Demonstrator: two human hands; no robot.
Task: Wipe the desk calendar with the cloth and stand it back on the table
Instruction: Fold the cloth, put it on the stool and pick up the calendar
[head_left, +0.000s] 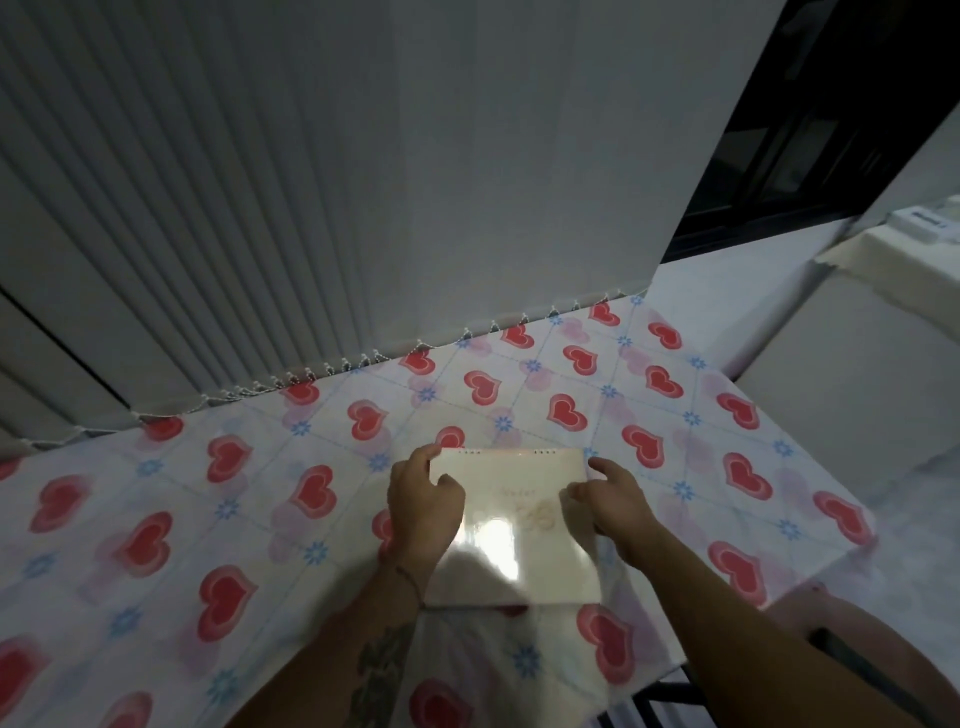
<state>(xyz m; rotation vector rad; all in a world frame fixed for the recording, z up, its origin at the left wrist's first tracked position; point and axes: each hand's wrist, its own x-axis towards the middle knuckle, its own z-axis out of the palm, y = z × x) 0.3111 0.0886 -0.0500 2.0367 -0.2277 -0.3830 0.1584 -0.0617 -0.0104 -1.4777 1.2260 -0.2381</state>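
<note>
- While both hands grip it, the desk calendar (511, 525) sits at the middle of the table (156, 519), glossy face up toward the camera, its spiral-bound edge on the far side.
- Left hand (423, 501): fingers curled over the far-left corner, thumb on the face; clasped on the calendar.
- Right hand (613, 501): fingers pressed against the right edge, thumb on the face; likewise clasped on the calendar.
- Whether the calendar's near edge rests on the heart-print tablecloth (649, 384) or hangs just above it cannot be told.
- Open room: bare tablecloth lies on every side of the fingers, wide to the left, narrower to the right before the table edge.
- Beyond the fingertips, vertical blinds (208, 208) hang down to the table's far edge, their beaded chain (332, 366) touching it.
- Right of the right hand, past the table edge, stand a pale cabinet (857, 374) and a dark window frame (810, 130), well apart from the calendar.
- No cloth is in view.
</note>
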